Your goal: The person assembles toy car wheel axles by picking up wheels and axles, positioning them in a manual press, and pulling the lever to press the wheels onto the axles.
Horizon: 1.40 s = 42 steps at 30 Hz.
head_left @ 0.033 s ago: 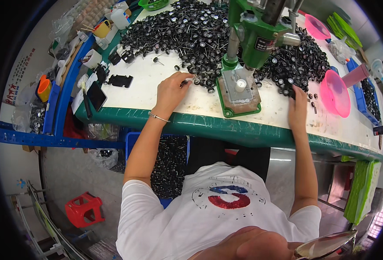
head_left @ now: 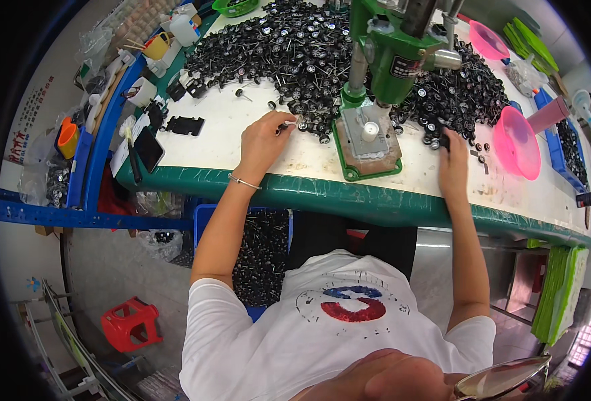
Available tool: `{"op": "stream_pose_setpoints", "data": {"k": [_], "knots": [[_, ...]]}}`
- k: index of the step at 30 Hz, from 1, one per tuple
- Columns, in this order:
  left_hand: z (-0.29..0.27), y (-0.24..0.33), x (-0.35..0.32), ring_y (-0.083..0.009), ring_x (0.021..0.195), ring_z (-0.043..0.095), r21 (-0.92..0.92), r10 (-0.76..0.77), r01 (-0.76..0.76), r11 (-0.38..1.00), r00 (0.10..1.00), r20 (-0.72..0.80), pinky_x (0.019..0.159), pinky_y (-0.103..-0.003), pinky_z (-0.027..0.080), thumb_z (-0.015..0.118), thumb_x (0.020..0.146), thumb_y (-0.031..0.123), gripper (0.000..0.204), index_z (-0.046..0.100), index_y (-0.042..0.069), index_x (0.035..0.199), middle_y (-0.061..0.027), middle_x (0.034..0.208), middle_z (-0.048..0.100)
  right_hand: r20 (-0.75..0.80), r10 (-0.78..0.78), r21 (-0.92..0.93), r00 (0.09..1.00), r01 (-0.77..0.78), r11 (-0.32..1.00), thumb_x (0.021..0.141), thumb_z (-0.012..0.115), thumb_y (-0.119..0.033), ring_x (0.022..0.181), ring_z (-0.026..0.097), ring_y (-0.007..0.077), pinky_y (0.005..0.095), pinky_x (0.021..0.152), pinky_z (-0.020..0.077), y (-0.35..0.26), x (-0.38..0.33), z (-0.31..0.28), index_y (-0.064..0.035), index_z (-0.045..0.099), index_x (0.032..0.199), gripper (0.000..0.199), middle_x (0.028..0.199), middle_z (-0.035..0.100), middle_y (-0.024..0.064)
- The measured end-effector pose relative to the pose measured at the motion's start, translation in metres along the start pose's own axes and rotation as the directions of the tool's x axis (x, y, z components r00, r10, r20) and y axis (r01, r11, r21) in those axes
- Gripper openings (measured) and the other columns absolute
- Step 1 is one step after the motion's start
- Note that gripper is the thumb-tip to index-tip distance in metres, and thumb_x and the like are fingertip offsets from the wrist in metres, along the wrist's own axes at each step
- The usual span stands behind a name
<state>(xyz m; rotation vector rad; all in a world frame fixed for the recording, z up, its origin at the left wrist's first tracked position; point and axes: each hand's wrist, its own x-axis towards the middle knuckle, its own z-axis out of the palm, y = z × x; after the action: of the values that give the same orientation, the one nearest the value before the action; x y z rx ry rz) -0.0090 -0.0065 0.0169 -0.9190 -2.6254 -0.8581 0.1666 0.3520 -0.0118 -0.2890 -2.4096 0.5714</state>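
Black wheels (head_left: pixel 433 142): right of the green press (head_left: pixel 394 83), at fingertips of my right grip (head_left: pixel 453 167), the nearer; my left grip (head_left: pixel 262 139): across the press, fingers curled; whether either is closed, I cannot tell

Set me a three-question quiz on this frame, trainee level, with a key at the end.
1. True or false: in this view, the green metal press stands between the left hand and the right hand.

2. Which is nearest the right hand?
A) the red plastic stool
B) the heap of small black wheels
C) the green plastic basket

3. Which wrist wears the thin silvery bracelet?

Key: 1. True. 2. B. 3. The left wrist.
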Motion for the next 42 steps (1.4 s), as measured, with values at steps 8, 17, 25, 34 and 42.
{"op": "stream_pose_setpoints", "data": {"k": [8,17,25,34,42], "knots": [[0.0,0.023,0.004,-0.0212,0.059,0.061,-0.009,0.227,-0.228,0.974,0.973,-0.035,0.054,-0.032,0.049,0.07,0.081,0.014,0.012,0.069,0.012,0.093,-0.002,0.078,0.063,-0.117,-0.104,0.178,0.988,0.124,0.976,0.084,0.055,0.003,0.1,0.053,0.0326,0.0394,0.087,0.0422,-0.047,0.04,0.066,-0.005,0.066,0.103,0.024,0.106,0.058,0.014],[0.007,-0.012,0.007,-0.0238,0.067,0.062,0.093,0.027,-0.022,0.995,0.998,-0.053,0.057,-0.033,0.048,0.068,0.082,0.018,0.006,0.068,0.012,0.085,-0.0037,0.084,0.063,-0.028,0.021,0.414,0.999,-0.007,0.91,0.091,0.056,-0.002,0.102,0.059,0.0178,0.0264,0.085,0.0465,-0.036,0.029,-0.012,-0.0038,0.066,0.109,0.02,0.11,0.062,0.0078],[0.008,-0.001,0.007,-0.0078,0.069,0.062,-0.695,-0.377,0.291,0.657,0.926,0.031,0.063,-0.02,0.047,0.073,0.083,0.006,0.012,0.068,0.0,0.092,-0.0019,0.084,0.067,0.166,-0.15,0.089,0.975,0.137,0.987,0.086,0.061,-0.004,0.099,0.058,0.0312,0.0375,0.083,0.0488,-0.037,-0.001,-0.011,-0.0084,0.06,0.115,0.029,0.115,0.056,0.0113],[0.026,0.069,0.006,0.0012,0.05,0.041,-0.864,-0.308,0.314,0.393,0.931,0.197,0.046,-0.017,0.025,0.071,0.084,0.009,0.009,0.071,0.006,0.092,-0.0021,0.071,0.069,0.205,-0.037,0.18,0.978,-0.001,0.984,0.086,0.064,-0.009,0.079,0.06,0.0224,0.0323,0.071,0.0483,-0.034,0.03,0.004,-0.0064,0.063,0.104,0.018,0.101,0.057,0.0088],[0.044,0.088,0.011,-0.0106,0.078,0.063,-0.932,-0.074,0.126,0.34,0.992,0.107,0.069,-0.022,0.052,0.069,0.083,-0.003,0.012,0.069,-0.002,0.095,-0.0042,0.091,0.062,0.4,0.107,0.709,0.91,-0.381,0.593,0.091,0.064,-0.014,0.087,0.059,0.0092,0.026,0.077,0.0479,-0.101,0.044,0.017,-0.0008,0.066,0.107,0.021,0.097,0.064,0.005]]}}
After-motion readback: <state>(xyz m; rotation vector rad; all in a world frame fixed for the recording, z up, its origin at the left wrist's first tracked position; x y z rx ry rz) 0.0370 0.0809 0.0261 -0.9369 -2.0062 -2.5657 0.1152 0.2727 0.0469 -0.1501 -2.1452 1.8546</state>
